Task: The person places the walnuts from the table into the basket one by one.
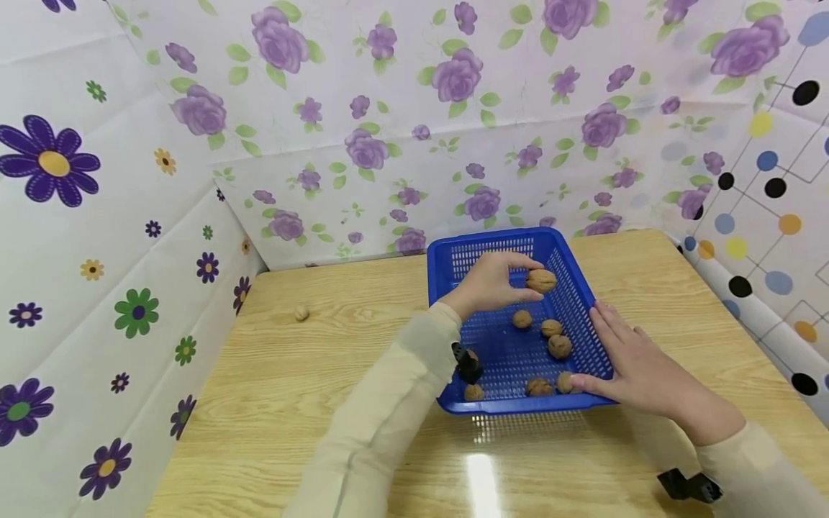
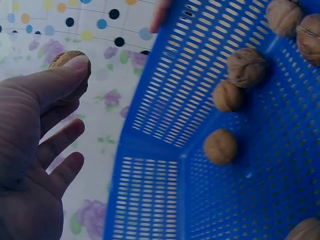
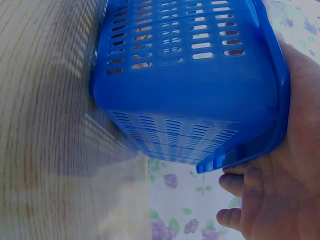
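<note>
Between thumb and fingertips, my left hand (image 1: 495, 283) pinches a brown walnut (image 1: 541, 280), held up over the blue plastic basket (image 1: 527, 406). In the left wrist view the same walnut (image 2: 72, 90) shows under the thumb, with the other fingers loosely bent. Several walnuts lie spread on the basket floor, among them a walnut (image 1: 522, 319) below the left hand. My right hand (image 1: 641, 363) rests on the basket's near right corner, its fingers lying along the right rim and its thumb over the near rim. The right wrist view shows the palm (image 3: 305, 150) against the rim.
A lone walnut (image 1: 301, 313) lies on the wooden table (image 1: 278, 403), left of the basket. Flower-patterned sheets (image 1: 388, 93) cover the back and left sides, and a dotted sheet (image 1: 771, 201) stands at the right. The basket sits near the table's back edge.
</note>
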Available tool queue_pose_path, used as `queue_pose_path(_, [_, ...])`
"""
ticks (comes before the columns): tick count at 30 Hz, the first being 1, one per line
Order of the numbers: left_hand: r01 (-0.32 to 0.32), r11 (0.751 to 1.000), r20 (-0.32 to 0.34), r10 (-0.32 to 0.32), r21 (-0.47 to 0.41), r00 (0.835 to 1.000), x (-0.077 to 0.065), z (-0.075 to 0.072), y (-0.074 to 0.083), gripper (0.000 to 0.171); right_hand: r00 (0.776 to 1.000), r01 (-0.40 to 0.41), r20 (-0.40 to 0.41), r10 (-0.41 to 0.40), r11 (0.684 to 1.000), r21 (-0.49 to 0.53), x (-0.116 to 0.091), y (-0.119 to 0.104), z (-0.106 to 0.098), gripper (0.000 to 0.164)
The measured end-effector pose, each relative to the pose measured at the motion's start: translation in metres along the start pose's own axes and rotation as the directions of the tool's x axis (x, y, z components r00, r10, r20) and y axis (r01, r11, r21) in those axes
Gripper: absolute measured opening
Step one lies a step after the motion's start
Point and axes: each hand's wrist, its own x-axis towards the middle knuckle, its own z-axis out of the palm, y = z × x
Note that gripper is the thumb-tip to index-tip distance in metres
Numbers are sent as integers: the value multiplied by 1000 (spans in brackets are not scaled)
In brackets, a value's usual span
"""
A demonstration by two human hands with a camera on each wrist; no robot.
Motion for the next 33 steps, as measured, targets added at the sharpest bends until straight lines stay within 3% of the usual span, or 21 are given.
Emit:
queue_pose_path(6, [103, 995, 63, -103, -3, 993, 4, 15, -9, 49, 1000, -6, 3, 6, 1000, -1, -1, 0, -2, 108])
queue_pose_path(13, [111, 993, 116, -114, 30, 987, 9, 25, -14, 47, 1000, -1, -13, 1, 1000, -6, 0, 1, 0, 108])
queue_pose_path(19, [118, 984, 235, -146, 130, 961, 9, 41, -22, 46, 1000, -19, -20, 19, 1000, -6, -1, 2, 2, 109])
queue_pose_path(26, [57, 979, 383, -129, 195, 915, 7, 51, -19, 36, 999, -17, -31, 17, 1000, -3, -1, 0, 2, 108])
queue_pose_path(33, [100, 982, 386, -155, 158, 909, 7, 51, -13, 33, 1000, -3, -13, 3, 1000, -2, -1, 0, 1, 108])
